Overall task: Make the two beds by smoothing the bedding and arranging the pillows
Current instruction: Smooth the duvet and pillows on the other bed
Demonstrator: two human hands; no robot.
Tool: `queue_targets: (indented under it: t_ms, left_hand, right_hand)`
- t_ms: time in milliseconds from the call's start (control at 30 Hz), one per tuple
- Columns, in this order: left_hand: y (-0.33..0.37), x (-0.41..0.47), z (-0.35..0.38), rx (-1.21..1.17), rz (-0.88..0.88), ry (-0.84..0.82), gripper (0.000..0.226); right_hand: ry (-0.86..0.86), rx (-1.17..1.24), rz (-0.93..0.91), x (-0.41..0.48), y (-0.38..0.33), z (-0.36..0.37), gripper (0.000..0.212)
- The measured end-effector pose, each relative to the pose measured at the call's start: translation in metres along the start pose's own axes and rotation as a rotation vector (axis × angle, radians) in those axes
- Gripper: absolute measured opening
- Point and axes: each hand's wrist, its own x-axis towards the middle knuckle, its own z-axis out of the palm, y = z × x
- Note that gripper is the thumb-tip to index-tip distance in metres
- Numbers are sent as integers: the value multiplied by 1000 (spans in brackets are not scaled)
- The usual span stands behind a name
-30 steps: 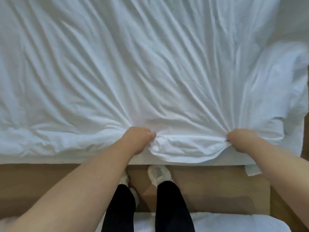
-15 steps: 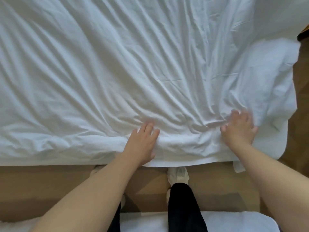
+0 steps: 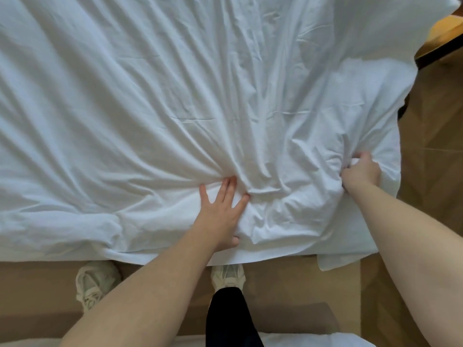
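Note:
A wrinkled white duvet (image 3: 155, 101) covers the bed and fills most of the view, its near edge hanging over the bed's side. My left hand (image 3: 220, 211) lies flat on the duvet near that edge, fingers spread and pressing into the folds. Further right, my right hand (image 3: 360, 171) has its fingers curled into a bunch of the duvet close to the bed's right corner. Creases fan out from both hands. No pillow shows in this view.
Wooden floor (image 3: 431, 186) runs along the bed's near side and right end. My feet in pale sneakers (image 3: 96, 284) stand at the bed's edge. The white edge of a second bed (image 3: 313, 340) lies behind me at the bottom. A dark and orange piece of furniture (image 3: 443, 43) sits top right.
Both hands let go of the duvet's near edge. The left one flattened onto the cover; the right one moved right toward the corner and gripped the fabric there. My view shifted right.

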Motion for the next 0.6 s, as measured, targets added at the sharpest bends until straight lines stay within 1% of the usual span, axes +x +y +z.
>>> queue_targets:
  t_ms: [33, 67, 133, 233, 267, 300, 333, 400, 433, 467, 500, 567, 600]
  left_hand:
    - [2, 0, -1, 4, 0, -2, 103]
    - [4, -2, -3, 6, -2, -6, 103]
    - [6, -4, -7, 12, 4, -12, 102]
    - [7, -9, -11, 40, 35, -23, 105]
    - [7, -11, -11, 48, 38, -20, 107]
    - [6, -12, -10, 58, 36, -10, 109]
    - [7, -13, -8, 79, 26, -6, 110]
    - [11, -15, -4, 118, 1, -3, 113]
    - [12, -15, -2, 131, -9, -7, 113]
    - [13, -15, 0, 151, -23, -10, 111]
    - [14, -12, 2, 181, -33, -8, 109]
    - [9, -6, 7, 222, -33, 18, 95]
    - [6, -3, 9, 215, -14, 54, 83]
  right_hand:
    - [-21, -178, -75, 2, 12, -9, 31]
    - [-43, -312, -88, 7, 29, -17, 30]
    - [-56, -464, 23, 11, 68, -33, 33]
    - [-140, -574, 228, -4, 119, -49, 40]
    - [-186, -577, 259, -13, 128, -51, 45]
    - [-232, -580, 236, -23, 136, -49, 52]
    - [-273, -617, 133, -33, 141, -45, 65]
    - [-272, -812, -240, -52, 141, -27, 97]
    - [-241, -895, -401, -59, 139, -16, 106]
    - [-212, -899, -483, -66, 129, -6, 105]
    - [-184, -851, -517, -67, 118, 2, 93]
    - [-119, -807, -553, -67, 91, 14, 54]
    - [-115, -869, -571, -64, 82, 17, 41]
